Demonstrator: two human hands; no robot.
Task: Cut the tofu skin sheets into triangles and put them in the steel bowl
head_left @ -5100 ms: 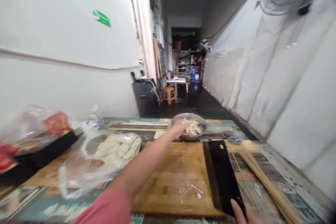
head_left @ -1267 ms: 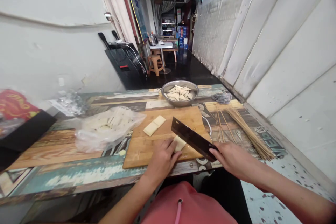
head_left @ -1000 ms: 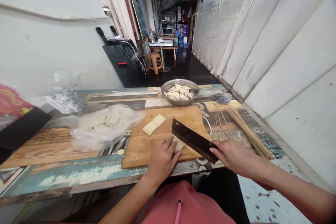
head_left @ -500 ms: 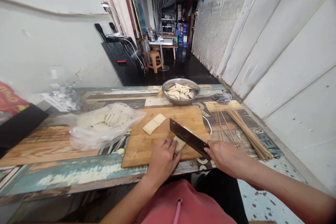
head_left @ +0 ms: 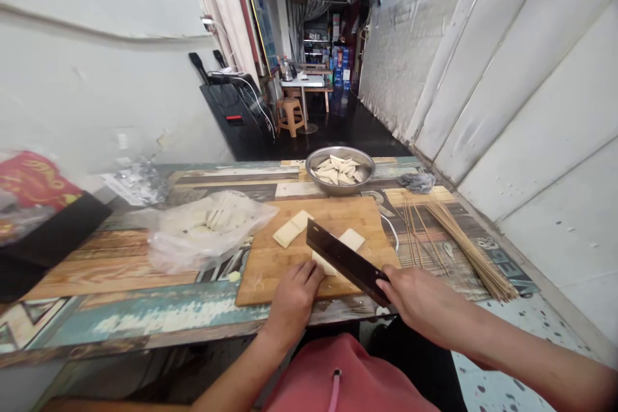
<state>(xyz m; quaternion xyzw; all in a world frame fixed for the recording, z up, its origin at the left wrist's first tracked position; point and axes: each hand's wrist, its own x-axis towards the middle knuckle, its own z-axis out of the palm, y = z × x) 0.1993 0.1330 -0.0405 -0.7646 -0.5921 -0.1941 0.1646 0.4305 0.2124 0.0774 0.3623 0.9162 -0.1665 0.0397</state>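
On the wooden cutting board (head_left: 270,264) lie two pale flat tofu sheets. My left hand (head_left: 292,299) is curled, fingertips pressing the near sheet (head_left: 348,241) at its left end. My right hand (head_left: 418,296) grips the handle of a dark cleaver (head_left: 345,261), whose blade crosses that sheet just right of my left fingers. The second sheet (head_left: 292,230) lies farther back on the board, untouched.
A metal bowl (head_left: 319,181) of cut tofu pieces stands behind the board. A clear plastic bag (head_left: 212,228) of more sheets lies left of it. Bamboo skewers (head_left: 458,241) are spread at the right. Red packaging on a black tray (head_left: 53,235) sits far left.
Five seconds ago my left hand was at the bowl and the cleaver lay flat on the bare board. Over the last second the cleaver has shifted left across the near sheet.
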